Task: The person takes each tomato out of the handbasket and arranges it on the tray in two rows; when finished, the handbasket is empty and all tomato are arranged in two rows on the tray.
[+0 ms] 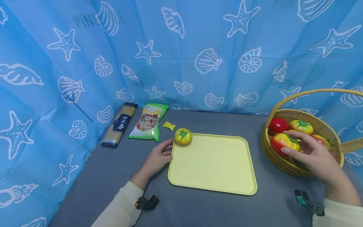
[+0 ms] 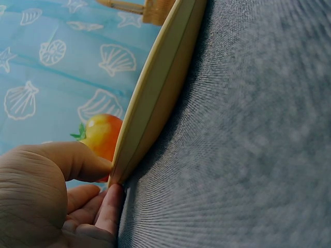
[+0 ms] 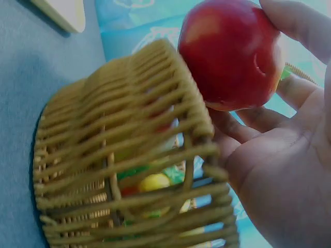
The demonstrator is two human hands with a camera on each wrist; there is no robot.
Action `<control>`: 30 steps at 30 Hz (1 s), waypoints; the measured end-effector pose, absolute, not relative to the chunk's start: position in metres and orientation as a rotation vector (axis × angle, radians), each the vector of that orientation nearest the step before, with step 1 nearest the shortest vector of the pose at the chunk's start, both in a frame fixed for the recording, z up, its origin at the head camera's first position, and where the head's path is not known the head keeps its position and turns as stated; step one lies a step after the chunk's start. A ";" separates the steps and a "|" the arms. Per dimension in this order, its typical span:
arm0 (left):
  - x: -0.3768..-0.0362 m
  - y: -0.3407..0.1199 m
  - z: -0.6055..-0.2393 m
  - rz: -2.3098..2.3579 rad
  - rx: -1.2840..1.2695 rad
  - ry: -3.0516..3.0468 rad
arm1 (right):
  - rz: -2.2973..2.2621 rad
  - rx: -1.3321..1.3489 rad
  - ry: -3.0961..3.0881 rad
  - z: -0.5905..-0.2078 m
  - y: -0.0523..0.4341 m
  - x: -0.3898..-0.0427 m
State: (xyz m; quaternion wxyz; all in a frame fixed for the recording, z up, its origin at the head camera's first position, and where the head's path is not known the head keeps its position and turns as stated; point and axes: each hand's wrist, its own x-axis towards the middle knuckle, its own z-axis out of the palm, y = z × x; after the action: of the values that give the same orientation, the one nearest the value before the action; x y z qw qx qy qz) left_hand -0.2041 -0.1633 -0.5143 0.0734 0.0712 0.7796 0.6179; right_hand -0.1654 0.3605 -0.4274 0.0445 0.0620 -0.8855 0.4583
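A pale yellow tray [image 1: 212, 170] lies on the grey table. On its far left corner sits a yellow-orange tomato [image 1: 183, 136], seen past the rim in the left wrist view as the tomato [image 2: 101, 135]. My left hand [image 1: 167, 151] pinches the tray's left edge [image 2: 155, 98], thumb on top and fingers [image 2: 111, 206] beneath. My right hand [image 1: 292, 143] is over the wicker basket [image 1: 286, 165] at the right, its fingers curled round a red-and-yellow fruit [image 1: 280, 143]. In the right wrist view that fruit [image 3: 227, 51] sits above the basket rim [image 3: 155, 103].
More fruit lies in the basket: a red one [image 1: 278, 125] and a yellow-green tomato [image 1: 301, 126]. At the back left lie a spaghetti pack [image 1: 119, 125], a green snack bag [image 1: 148, 121] and a small yellow wrapper [image 1: 169, 125]. A blue shell-print curtain encloses the table.
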 end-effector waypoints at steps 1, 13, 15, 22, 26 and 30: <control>-0.204 -0.163 -0.514 1.857 0.215 2.338 | 1.405 0.201 -2.702 -0.426 0.359 -0.165; -0.204 -0.163 -0.515 1.858 0.225 2.325 | 1.518 0.295 -2.639 -0.416 0.329 -0.161; -0.204 -0.162 -0.514 1.862 0.230 2.325 | 1.542 0.355 -2.602 -0.416 0.321 -0.161; -0.204 -0.162 -0.514 1.883 0.219 2.321 | 1.464 0.431 -2.616 -0.418 0.300 -0.163; -0.205 -0.163 -0.515 1.890 0.218 2.316 | 1.525 0.493 -2.581 -0.421 0.289 -0.166; -0.205 -0.163 -0.516 1.890 0.226 2.317 | 1.585 0.540 -2.549 -0.425 0.278 -0.169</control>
State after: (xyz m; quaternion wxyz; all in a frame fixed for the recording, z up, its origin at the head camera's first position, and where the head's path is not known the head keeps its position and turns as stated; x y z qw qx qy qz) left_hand -0.2052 -0.1631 -0.5159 0.0713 0.0751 0.7707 0.6287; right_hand -0.1695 0.2782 -0.4252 0.0459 0.1768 -0.8348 0.5193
